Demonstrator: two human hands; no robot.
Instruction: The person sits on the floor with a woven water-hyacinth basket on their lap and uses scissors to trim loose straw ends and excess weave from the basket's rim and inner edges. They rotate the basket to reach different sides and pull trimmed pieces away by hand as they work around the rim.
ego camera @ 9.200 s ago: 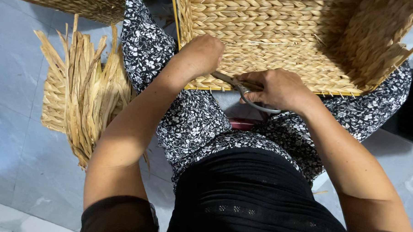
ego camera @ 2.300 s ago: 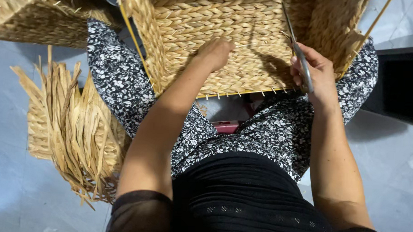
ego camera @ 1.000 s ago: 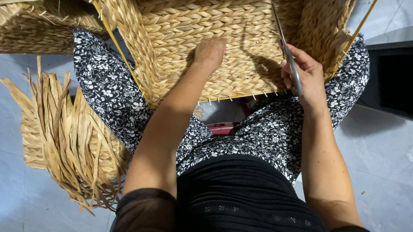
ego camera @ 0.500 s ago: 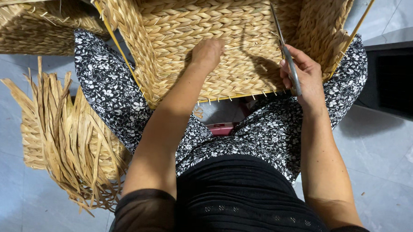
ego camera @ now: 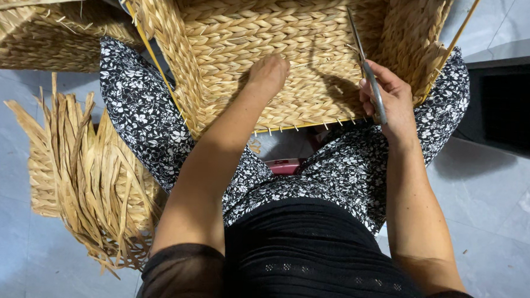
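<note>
A large woven straw basket [ego camera: 222,42] rests on my lap, its open inside facing me. My left hand [ego camera: 269,74] presses on the braided inner wall near the middle, fingers curled against the weave. My right hand [ego camera: 390,100] grips a pair of metal scissors [ego camera: 367,70] whose blades point up along the basket's inner right side. Short cut ends stick out along the basket's lower edge [ego camera: 312,128].
A bundle of dried straw leaves [ego camera: 82,178] lies on the grey tiled floor to my left. Another woven piece [ego camera: 40,35] sits at the upper left. A small red object [ego camera: 285,165] lies between my knees. A dark opening [ego camera: 507,104] is at the right.
Since 9.2 s ago the basket has been turned, and my right hand has risen with the scissors to the inner right side. Over the last second, nearly nothing moved.
</note>
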